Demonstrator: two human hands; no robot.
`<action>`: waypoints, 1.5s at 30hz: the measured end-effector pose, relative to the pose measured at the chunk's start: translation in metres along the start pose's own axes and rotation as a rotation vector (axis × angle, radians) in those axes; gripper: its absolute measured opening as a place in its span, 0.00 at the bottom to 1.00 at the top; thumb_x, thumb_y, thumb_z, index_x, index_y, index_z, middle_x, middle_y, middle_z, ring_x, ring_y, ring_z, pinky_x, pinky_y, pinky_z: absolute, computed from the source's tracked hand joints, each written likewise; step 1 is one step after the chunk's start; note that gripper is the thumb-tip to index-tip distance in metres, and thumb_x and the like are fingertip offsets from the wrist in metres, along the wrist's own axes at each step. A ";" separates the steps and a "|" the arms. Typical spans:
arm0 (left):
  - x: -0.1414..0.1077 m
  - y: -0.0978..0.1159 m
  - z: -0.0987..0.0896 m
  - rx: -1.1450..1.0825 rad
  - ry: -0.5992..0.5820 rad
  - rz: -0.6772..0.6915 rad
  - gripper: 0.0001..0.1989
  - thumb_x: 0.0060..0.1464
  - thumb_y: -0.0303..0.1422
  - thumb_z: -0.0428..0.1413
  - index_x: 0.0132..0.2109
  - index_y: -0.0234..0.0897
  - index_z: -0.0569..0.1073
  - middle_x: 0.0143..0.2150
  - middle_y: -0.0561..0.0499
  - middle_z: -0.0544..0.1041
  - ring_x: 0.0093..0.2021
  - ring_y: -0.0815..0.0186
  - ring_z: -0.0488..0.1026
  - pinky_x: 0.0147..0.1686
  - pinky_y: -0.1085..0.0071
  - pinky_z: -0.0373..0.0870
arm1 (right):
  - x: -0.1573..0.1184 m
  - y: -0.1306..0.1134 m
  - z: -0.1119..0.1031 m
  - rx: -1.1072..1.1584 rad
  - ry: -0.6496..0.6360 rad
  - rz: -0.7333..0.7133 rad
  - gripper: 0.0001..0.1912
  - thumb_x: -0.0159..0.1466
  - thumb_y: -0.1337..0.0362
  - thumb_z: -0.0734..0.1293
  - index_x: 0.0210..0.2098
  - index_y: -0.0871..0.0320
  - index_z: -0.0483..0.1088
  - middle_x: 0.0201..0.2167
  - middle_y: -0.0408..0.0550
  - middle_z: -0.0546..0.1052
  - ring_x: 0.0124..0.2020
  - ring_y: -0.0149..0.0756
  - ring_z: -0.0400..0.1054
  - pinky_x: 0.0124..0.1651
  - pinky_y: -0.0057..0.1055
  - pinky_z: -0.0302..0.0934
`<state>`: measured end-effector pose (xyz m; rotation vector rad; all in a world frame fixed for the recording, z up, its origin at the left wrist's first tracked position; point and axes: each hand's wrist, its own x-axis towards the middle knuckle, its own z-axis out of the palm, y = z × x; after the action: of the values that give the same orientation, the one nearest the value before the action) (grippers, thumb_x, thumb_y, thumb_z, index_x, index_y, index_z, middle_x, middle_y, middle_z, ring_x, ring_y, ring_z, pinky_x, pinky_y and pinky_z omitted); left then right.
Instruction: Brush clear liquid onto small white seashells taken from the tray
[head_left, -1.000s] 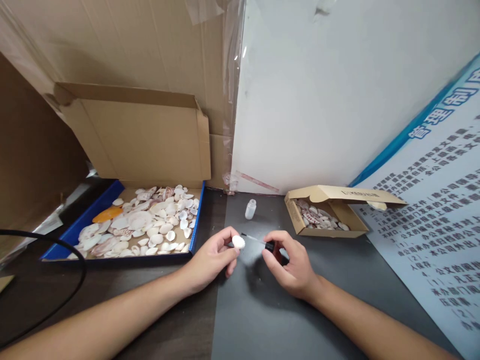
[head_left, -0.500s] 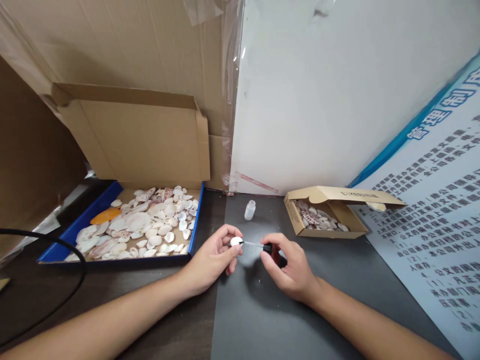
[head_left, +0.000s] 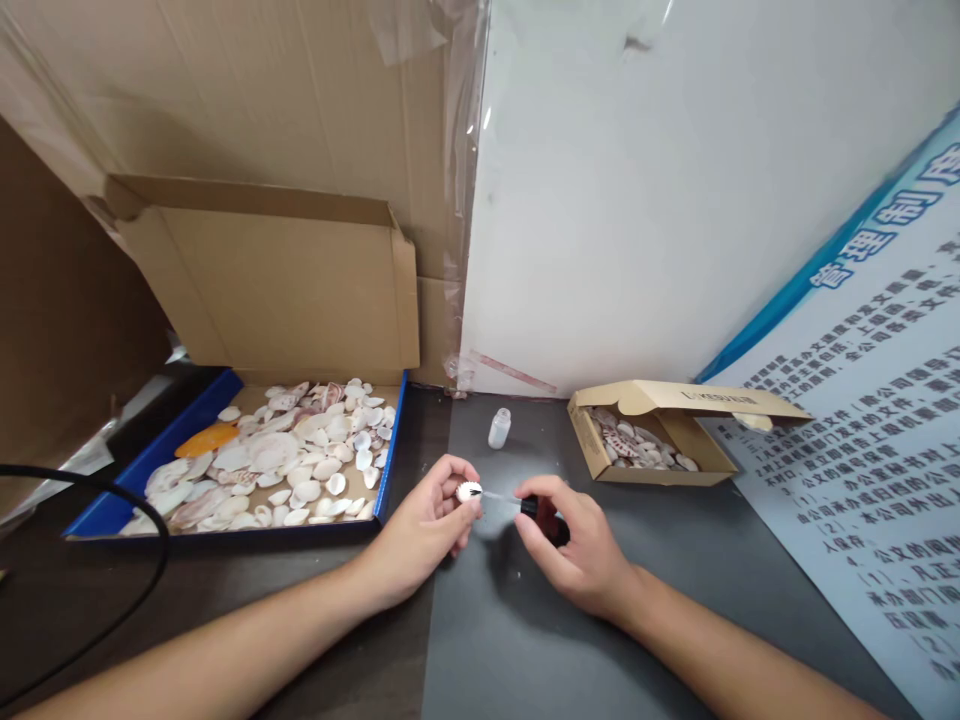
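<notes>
Between thumb and fingers, my left hand [head_left: 431, 520] pinches a small white ribbed seashell [head_left: 468, 491]. My right hand [head_left: 574, 540] grips the black cap of a thin applicator brush [head_left: 501, 498]. Its clear stem points left and the dark tip touches the shell's face. Beyond both hands a small uncapped bottle [head_left: 499, 428] with whitish contents stands upright on the dark grey mat [head_left: 510, 640].
At left, a blue-edged cardboard box [head_left: 388, 455] with its lid raised holds many shells [head_left: 300, 460] and an orange one [head_left: 206, 440]. A smaller carton [head_left: 656, 474] of shells stands at right. A black cable [head_left: 161, 560] curves at far left.
The shell in my left hand has turned a little and shifted slightly left and down. My right hand has moved slightly left with the brush, whose tip stays at the shell.
</notes>
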<state>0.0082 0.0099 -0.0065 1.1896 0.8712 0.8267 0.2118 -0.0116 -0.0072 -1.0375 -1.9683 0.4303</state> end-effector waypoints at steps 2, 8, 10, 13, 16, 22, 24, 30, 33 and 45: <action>0.000 0.001 -0.001 0.000 0.001 -0.002 0.16 0.54 0.42 0.59 0.42 0.39 0.63 0.29 0.60 0.64 0.23 0.75 0.61 0.22 0.77 0.61 | 0.001 -0.001 0.000 -0.021 0.025 0.033 0.07 0.65 0.68 0.64 0.43 0.54 0.66 0.22 0.37 0.69 0.19 0.29 0.64 0.24 0.24 0.60; 0.000 0.004 -0.001 0.005 -0.004 -0.027 0.17 0.53 0.42 0.59 0.43 0.39 0.63 0.29 0.59 0.66 0.23 0.74 0.62 0.22 0.77 0.61 | -0.001 -0.001 0.000 0.033 -0.018 -0.057 0.08 0.65 0.68 0.64 0.44 0.54 0.66 0.28 0.40 0.72 0.22 0.29 0.66 0.26 0.25 0.63; 0.000 0.004 -0.001 0.008 -0.008 -0.033 0.17 0.53 0.42 0.59 0.43 0.38 0.64 0.28 0.59 0.66 0.23 0.74 0.62 0.22 0.77 0.61 | 0.000 0.000 0.000 0.020 -0.028 -0.061 0.08 0.65 0.69 0.64 0.43 0.54 0.66 0.29 0.41 0.72 0.23 0.29 0.66 0.27 0.25 0.63; 0.000 0.003 -0.001 0.005 -0.005 -0.035 0.18 0.52 0.42 0.60 0.43 0.38 0.64 0.28 0.60 0.65 0.23 0.74 0.62 0.22 0.77 0.61 | 0.001 0.002 0.000 0.003 -0.006 -0.066 0.08 0.65 0.70 0.64 0.44 0.54 0.67 0.29 0.42 0.71 0.24 0.29 0.66 0.28 0.26 0.63; 0.000 0.003 -0.001 0.005 -0.013 -0.031 0.18 0.53 0.43 0.60 0.43 0.38 0.63 0.28 0.60 0.65 0.23 0.74 0.62 0.22 0.77 0.61 | 0.002 0.002 -0.001 0.015 -0.030 -0.157 0.09 0.65 0.71 0.64 0.45 0.55 0.68 0.32 0.44 0.73 0.25 0.30 0.67 0.29 0.26 0.63; -0.001 0.003 -0.002 0.004 -0.034 -0.023 0.18 0.53 0.43 0.60 0.43 0.38 0.63 0.29 0.60 0.65 0.24 0.74 0.61 0.23 0.77 0.61 | 0.002 -0.004 -0.004 -0.048 -0.079 -0.289 0.11 0.66 0.71 0.62 0.48 0.56 0.69 0.34 0.49 0.75 0.30 0.35 0.70 0.33 0.30 0.65; 0.000 0.004 -0.002 0.001 -0.037 -0.027 0.18 0.53 0.42 0.60 0.43 0.38 0.63 0.30 0.59 0.65 0.24 0.74 0.61 0.23 0.76 0.61 | 0.002 -0.005 -0.005 -0.073 -0.083 -0.309 0.11 0.67 0.71 0.61 0.47 0.55 0.69 0.34 0.49 0.75 0.30 0.35 0.70 0.32 0.30 0.65; 0.002 0.006 -0.006 0.031 -0.035 -0.028 0.17 0.52 0.39 0.61 0.43 0.37 0.64 0.29 0.59 0.66 0.29 0.73 0.64 0.30 0.74 0.64 | 0.001 -0.005 -0.004 -0.057 -0.046 -0.197 0.08 0.65 0.71 0.62 0.43 0.55 0.67 0.32 0.46 0.71 0.26 0.32 0.66 0.29 0.28 0.63; 0.004 0.005 -0.009 0.021 -0.042 -0.021 0.17 0.52 0.39 0.62 0.42 0.37 0.64 0.30 0.58 0.67 0.29 0.72 0.65 0.30 0.74 0.64 | 0.001 -0.004 -0.002 -0.008 -0.080 -0.207 0.11 0.63 0.71 0.62 0.44 0.55 0.65 0.31 0.45 0.70 0.25 0.32 0.65 0.28 0.28 0.62; 0.008 0.006 -0.013 -0.052 -0.068 -0.020 0.18 0.51 0.39 0.64 0.41 0.37 0.65 0.29 0.59 0.68 0.27 0.74 0.65 0.28 0.75 0.62 | 0.000 -0.002 -0.001 -0.066 -0.051 -0.097 0.10 0.60 0.70 0.62 0.41 0.54 0.62 0.28 0.40 0.65 0.23 0.31 0.64 0.28 0.28 0.59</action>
<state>-0.0006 0.0232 -0.0037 1.1555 0.8002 0.7839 0.2116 -0.0128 -0.0053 -0.9754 -2.0809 0.3441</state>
